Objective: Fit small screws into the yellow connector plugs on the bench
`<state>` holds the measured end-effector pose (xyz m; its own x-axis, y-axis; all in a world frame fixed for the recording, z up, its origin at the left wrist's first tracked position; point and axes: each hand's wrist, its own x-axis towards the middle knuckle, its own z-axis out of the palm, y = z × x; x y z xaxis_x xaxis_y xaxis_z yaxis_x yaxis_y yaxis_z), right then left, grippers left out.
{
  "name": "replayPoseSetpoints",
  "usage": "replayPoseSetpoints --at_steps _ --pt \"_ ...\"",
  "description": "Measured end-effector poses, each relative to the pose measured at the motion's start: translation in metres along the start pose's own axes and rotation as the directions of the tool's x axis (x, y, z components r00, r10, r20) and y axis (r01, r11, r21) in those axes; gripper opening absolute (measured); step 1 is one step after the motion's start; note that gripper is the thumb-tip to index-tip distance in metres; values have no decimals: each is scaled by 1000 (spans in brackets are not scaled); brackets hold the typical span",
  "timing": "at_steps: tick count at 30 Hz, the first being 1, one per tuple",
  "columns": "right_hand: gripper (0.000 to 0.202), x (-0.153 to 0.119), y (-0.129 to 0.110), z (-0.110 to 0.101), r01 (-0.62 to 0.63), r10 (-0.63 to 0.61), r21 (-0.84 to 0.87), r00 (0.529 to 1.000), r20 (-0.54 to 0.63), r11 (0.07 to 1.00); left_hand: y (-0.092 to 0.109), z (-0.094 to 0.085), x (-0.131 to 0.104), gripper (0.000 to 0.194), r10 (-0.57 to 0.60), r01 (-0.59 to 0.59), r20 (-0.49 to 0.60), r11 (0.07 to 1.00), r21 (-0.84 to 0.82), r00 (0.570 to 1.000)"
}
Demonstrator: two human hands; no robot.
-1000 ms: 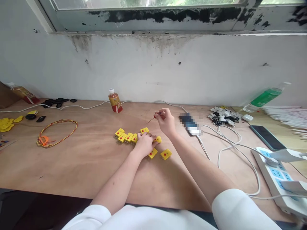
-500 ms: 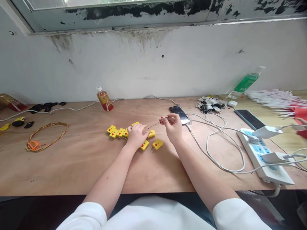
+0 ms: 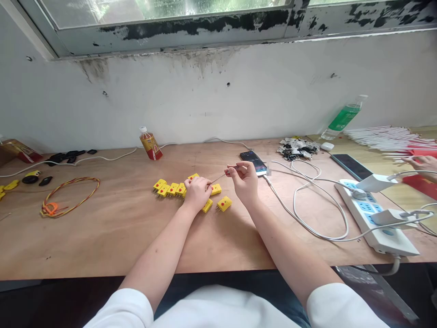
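Note:
My right hand (image 3: pixel 246 183) is closed in a pinch on one end of a thin metal rod (image 3: pixel 219 178), just in front of a lit phone (image 3: pixel 253 163). The rod slants down to my left hand (image 3: pixel 197 195), whose thumb and forefinger close at its other end; the tip is hidden there. Around and partly beneath my left hand lie several yellow two-pin plugs with red dots. One yellow plug (image 3: pixel 215 189) sits just right of those fingers, and another plug (image 3: pixel 224 203) lies nearer to me, below my right hand.
A looped yellow-red wire (image 3: pixel 70 183) and black pieces lie left. At the back stand a red-labelled bottle (image 3: pixel 150 144) and a tilted green-labelled bottle (image 3: pixel 344 118). White cables run to a power strip (image 3: pixel 377 218) on the right. Another person's hand (image 3: pixel 423 162) is at white sticks (image 3: pixel 382 139).
My left thumb and forefinger have come together at the rod's lower end, which was free before. My right hand keeps its pinch. The other person's hand has come further into view.

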<state>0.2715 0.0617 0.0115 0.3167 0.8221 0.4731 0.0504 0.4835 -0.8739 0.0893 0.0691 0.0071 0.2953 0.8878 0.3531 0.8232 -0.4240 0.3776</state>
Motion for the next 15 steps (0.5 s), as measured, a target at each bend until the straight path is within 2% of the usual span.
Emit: replayPoseSetpoints --at_steps 3,6,10,15 --pt "33 -3 -2 1 55 -53 -73 998 30 996 0 1 0 15 14 -14 -2 1000 6 1000" --pt "31 -5 -6 2 99 -96 -72 995 41 992 0 1 0 18 40 -40 -12 999 18 999" --pt "28 -6 -11 2 125 -123 -76 992 32 989 1 -1 -1 22 57 -57 -9 998 39 998" --pt "25 -9 -13 2 173 -164 -168 984 65 971 -1 0 -1 22 78 -76 -16 995 71 997"
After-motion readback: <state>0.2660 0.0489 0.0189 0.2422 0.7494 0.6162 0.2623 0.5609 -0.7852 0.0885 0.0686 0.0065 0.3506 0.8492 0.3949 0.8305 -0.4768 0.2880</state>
